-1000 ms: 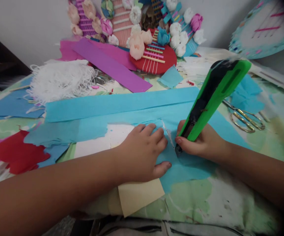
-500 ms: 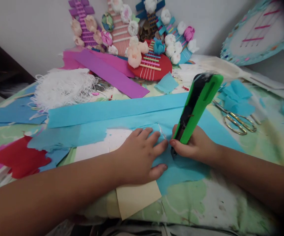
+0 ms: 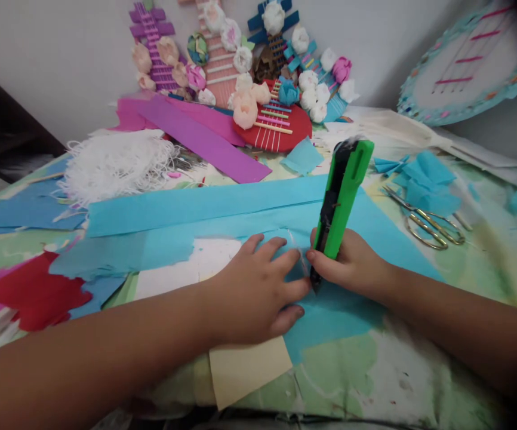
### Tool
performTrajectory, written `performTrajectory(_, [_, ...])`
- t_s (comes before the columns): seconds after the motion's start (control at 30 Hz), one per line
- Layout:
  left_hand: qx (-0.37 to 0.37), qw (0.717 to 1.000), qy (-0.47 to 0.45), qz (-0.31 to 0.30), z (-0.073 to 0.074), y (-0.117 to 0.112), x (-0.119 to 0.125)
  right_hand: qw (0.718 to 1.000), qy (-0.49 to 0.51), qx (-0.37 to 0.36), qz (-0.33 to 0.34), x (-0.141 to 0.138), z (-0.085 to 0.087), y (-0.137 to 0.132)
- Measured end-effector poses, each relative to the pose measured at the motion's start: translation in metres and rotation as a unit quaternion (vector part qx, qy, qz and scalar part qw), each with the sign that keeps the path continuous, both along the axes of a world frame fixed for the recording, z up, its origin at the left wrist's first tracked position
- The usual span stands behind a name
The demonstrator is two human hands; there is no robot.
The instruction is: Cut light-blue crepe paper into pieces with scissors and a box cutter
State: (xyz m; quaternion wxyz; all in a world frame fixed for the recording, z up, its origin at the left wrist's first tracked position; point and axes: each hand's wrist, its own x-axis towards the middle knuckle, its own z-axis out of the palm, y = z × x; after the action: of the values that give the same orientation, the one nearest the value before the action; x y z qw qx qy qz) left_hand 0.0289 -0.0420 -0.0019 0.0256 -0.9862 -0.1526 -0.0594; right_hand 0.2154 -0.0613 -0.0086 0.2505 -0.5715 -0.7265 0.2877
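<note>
My right hand is closed around a green and black utility knife, held nearly upright. The knife's tip touches a sheet of light blue crepe paper. My left hand lies flat with fingers spread, pressing on that paper just left of the blade. A pale curved line runs through the blue paper between the hands. Under the left wrist lie white paper and a cream card. A folded light blue strip stretches across the sheet's far side.
Gold-handled scissors and crumpled blue paper lie at the right. A tangle of white string, red paper and a purple strip are at left and behind. Flower-decorated guitar-shaped crafts, one with a red body, lean against the wall.
The utility knife has become more upright, its top end swinging left. My left hand's fingers have spread slightly and still press the paper.
</note>
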Motion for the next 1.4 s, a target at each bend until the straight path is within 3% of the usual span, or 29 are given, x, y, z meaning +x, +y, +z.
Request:
performTrajectory(0.2, [0.013,0.994,-0.007,-0.113,0.0019,-0.0030,0.0005,1.000,-0.023,0.000,-0.001,-0.0014,-0.0003,-0.0001])
performTrajectory(0.47, [0.010,0.988,-0.007,-0.156,-0.0028,-0.0018,0.0007,0.999,-0.042,0.020,0.017,0.0005,-0.0007,-0.0028])
performTrajectory(0.83, [0.012,0.988,0.022,-0.150,-0.0002,-0.0032,0.0023,0.996,-0.063,0.060,0.009,-0.0029,0.0001,-0.0058])
performTrajectory(0.97, [0.013,0.988,0.021,-0.155,-0.0008,-0.0031,0.0024,0.998,-0.033,0.043,0.015,-0.0004,-0.0019,-0.0043])
performTrajectory(1.2, [0.011,0.987,0.014,-0.158,-0.0036,-0.0024,0.0006,0.998,0.037,0.008,-0.053,0.0025,0.0018,-0.0026])
performTrajectory(1.4, [-0.001,0.986,0.027,-0.164,-0.0016,-0.0016,0.0026,0.999,0.044,-0.008,0.013,0.0046,0.0017,-0.0028])
